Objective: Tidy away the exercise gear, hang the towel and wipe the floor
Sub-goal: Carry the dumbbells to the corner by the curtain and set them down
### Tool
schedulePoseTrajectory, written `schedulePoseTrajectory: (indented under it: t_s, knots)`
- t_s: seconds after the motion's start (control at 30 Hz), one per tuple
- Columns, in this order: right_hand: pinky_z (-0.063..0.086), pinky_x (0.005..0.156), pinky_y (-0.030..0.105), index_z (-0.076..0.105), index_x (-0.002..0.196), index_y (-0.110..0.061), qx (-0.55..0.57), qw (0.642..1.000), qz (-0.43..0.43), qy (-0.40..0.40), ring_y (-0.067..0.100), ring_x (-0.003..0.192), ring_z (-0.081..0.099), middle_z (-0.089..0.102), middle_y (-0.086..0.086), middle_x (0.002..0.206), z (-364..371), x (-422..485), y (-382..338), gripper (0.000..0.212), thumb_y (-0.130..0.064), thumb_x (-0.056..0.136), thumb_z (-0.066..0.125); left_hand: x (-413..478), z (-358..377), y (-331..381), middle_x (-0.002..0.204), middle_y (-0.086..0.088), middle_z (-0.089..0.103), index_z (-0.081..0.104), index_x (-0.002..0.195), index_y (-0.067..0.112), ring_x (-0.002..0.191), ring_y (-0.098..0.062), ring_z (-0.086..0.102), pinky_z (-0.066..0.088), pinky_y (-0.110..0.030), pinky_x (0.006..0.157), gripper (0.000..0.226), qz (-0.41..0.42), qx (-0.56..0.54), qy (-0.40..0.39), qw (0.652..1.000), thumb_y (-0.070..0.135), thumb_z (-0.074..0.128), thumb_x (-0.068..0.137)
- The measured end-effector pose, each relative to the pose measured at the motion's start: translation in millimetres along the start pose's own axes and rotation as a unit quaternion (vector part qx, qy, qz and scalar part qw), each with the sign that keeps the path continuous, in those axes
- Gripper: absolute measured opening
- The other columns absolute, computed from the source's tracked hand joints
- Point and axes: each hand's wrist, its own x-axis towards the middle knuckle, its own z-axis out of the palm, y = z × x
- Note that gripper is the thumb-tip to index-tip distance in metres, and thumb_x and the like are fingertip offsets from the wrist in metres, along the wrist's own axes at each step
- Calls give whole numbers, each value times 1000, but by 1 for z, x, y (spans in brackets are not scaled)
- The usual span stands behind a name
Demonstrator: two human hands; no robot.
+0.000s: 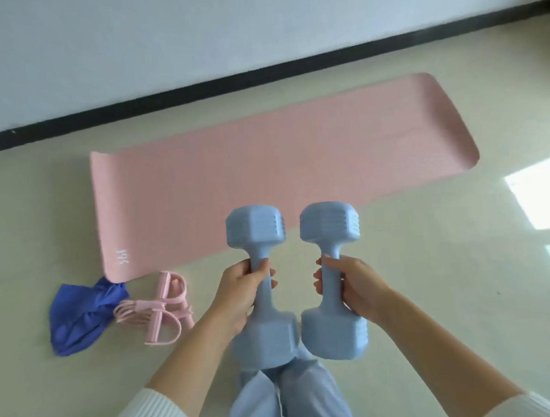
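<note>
Above the floor, held up: two pale blue dumbbells, side by side and upright, near each other but apart.
Left hand (244,293): wrapped tight round the grip of the left dumbbell (260,285), fingers curled to the front, thumb behind.
Right hand (348,284): wrapped round the grip of the right dumbbell (333,279) in the same way; neither weight touches the floor.
Yoga mat (280,168): pink, flat and fully unrolled on the floor (435,261), its long side running along the dark skirting at the wall's foot; not rolled up yet.
Towel (78,316): a blue cloth, which I take for the towel, crumpled on the floor just off the mat's near left corner, one edge touching or tucked under that corner; not hung.
Pull rope (159,306): pink resistance trainer lying loose on the floor, touching the cloth's right side; not put away.
Done so far: by my reading only the dumbbells are in hand, and they have no visible storage place yet.
Left to do: stow the dumbbells, roll and store the mat, put away the pull rope, hang the towel, wipe the floor. No rack, hook or mop is in view.
Progress: early, judging by how much lies out.
</note>
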Motion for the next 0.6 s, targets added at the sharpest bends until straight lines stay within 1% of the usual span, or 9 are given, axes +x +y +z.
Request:
schedulePoseTrajectory:
  t_s: [0.13, 0.27, 0.43, 0.6]
  knots:
    - [49, 69, 37, 56, 92, 0, 66, 997, -33, 37, 27, 63, 55, 56, 14, 75, -59, -52, -28, 12, -12, 92, 61, -34, 65, 34, 95, -5, 67, 63, 99, 8, 85, -22, 65, 50, -37, 78, 18, -14, 27, -43, 999, 24, 60, 94]
    - [50, 67, 37, 56, 93, 0, 124, 989, -64, 57, 27, 61, 56, 57, 14, 72, -138, -65, -52, 13, -11, 91, 62, -29, 149, 57, 92, -7, 67, 63, 98, 5, 81, -24, 65, 50, -39, 79, 17, -20, 58, -78, 995, 21, 61, 93]
    - [51, 70, 37, 55, 94, -2, 170, 979, -86, 80, 26, 65, 57, 59, 11, 71, -258, -59, -88, 15, -14, 92, 63, -6, 291, 79, 90, -7, 66, 63, 93, 6, 80, -24, 65, 50, -38, 80, 15, -20, 122, -96, 988, 21, 62, 92]
    - [51, 70, 36, 55, 93, -2, 199, 971, -87, 101, 25, 67, 56, 57, 11, 73, -391, -65, -139, 14, -14, 92, 62, 10, 444, 105, 91, -8, 67, 65, 95, 5, 80, -24, 64, 50, -39, 78, 17, -18, 175, -131, 976, 22, 64, 91]
